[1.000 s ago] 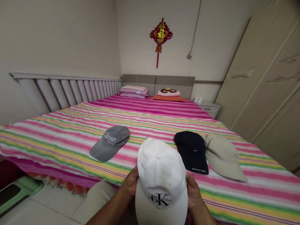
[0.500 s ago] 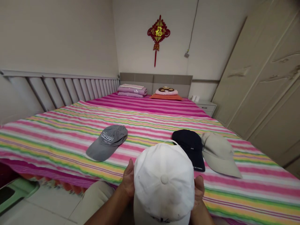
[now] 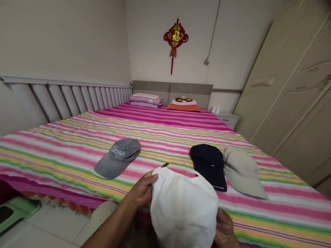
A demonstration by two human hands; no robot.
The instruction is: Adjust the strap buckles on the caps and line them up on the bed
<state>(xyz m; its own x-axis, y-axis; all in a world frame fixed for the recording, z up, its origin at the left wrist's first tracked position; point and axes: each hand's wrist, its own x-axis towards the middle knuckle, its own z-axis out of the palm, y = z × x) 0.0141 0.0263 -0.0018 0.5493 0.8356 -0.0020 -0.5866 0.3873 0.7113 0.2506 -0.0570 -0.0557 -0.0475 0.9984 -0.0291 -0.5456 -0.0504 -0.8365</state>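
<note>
I hold a white cap low in front of me with both hands, its back strap and small buckle turned up toward the bed. My left hand pinches its left edge with closed fingers. My right hand grips the right underside, mostly hidden by the cap. On the striped bedspread lie a grey cap to the left, a dark navy cap just beyond the white one, and a beige cap touching the navy one on its right.
Folded pink bedding and a pillow sit by the headboard. A wardrobe runs along the right. A white nightstand stands in the corner. A green stool sits on the floor at lower left.
The white cap has been tipped over toward me: its logo and top button have turned out of sight and its back opening now faces up. My left hand shifted up to the rim.
</note>
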